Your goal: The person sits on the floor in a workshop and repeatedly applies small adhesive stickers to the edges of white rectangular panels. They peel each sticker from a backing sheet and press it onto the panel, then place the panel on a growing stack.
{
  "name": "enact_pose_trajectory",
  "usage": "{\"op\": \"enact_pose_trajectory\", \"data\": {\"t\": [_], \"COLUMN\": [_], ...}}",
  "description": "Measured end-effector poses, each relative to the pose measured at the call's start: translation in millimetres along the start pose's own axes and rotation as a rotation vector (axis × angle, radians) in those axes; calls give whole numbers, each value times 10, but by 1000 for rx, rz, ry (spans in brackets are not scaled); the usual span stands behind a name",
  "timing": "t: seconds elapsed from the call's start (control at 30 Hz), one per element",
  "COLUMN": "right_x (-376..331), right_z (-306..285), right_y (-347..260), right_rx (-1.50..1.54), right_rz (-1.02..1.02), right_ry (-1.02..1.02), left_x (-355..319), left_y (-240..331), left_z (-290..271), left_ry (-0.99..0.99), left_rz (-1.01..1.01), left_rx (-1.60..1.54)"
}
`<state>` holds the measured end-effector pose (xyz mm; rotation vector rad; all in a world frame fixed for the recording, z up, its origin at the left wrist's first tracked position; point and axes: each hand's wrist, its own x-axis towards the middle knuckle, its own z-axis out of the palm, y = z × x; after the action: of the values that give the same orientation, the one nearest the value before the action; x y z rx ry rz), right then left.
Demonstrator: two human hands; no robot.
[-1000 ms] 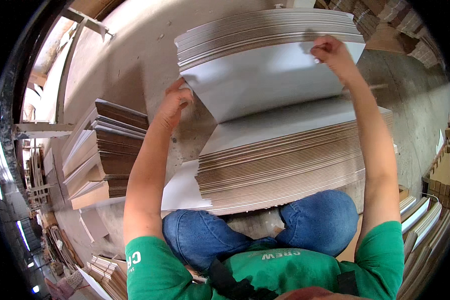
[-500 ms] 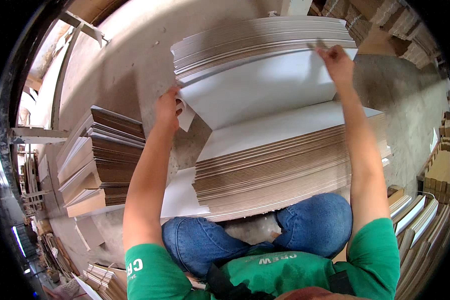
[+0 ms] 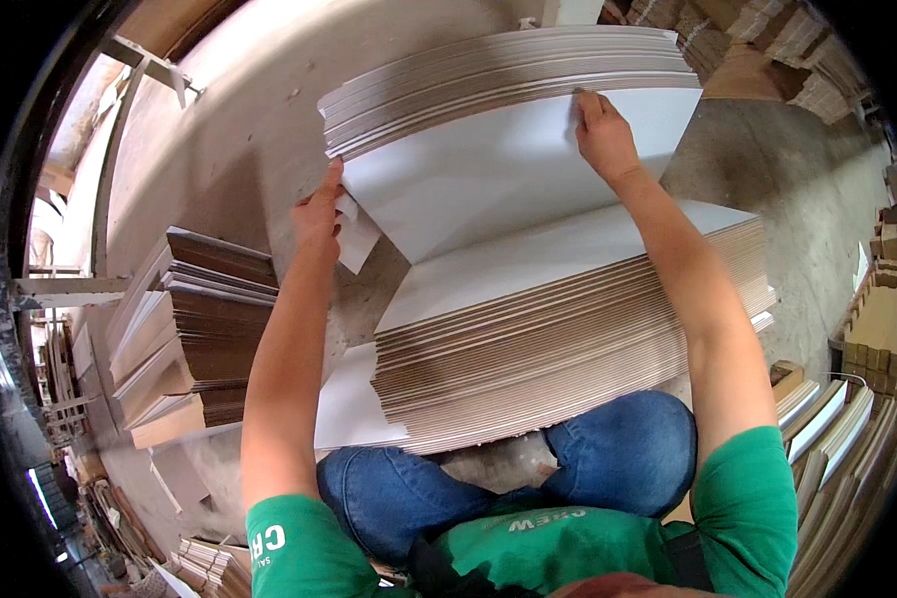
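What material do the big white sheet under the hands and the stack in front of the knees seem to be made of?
White sheet: likely coated cardboard, with a smooth matte white face; it stays stiff where the left hand and right hand hold it.
Front stack: probably the same board, since its edges show thin brown layers under a white top.
Whether the board is corrugated cannot be told.

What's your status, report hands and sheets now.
Left hand grips the white sheet at its left corner. Right hand pinches its far edge. Sheet lifted off near stack. Nothing in the way.
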<state>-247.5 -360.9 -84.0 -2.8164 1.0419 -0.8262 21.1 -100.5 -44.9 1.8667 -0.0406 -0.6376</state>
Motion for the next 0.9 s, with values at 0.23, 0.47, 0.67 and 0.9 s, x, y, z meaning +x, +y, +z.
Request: {"op": "enact_pose_trajectory", "data": {"t": [0.23,0.47,0.67,0.9], "right_x": [170,141,125,0], "right_z": [-703,-583,-159,-158], "right_y": [220,400,177,663], "right_rx": [134,904,297,-124], "right_rz": [425,456,65,-24], "right_ry": [-14,-5,173,380], "left_x": [60,-62,123,-2], "left_y": [-26,56,-34,29], "left_z": [-173,-113,28,42], "left_ry": [-106,-163,16,-27], "left_rz": [-80,-31,167,-6], "left_rx": [-46,-38,27,-34]}}
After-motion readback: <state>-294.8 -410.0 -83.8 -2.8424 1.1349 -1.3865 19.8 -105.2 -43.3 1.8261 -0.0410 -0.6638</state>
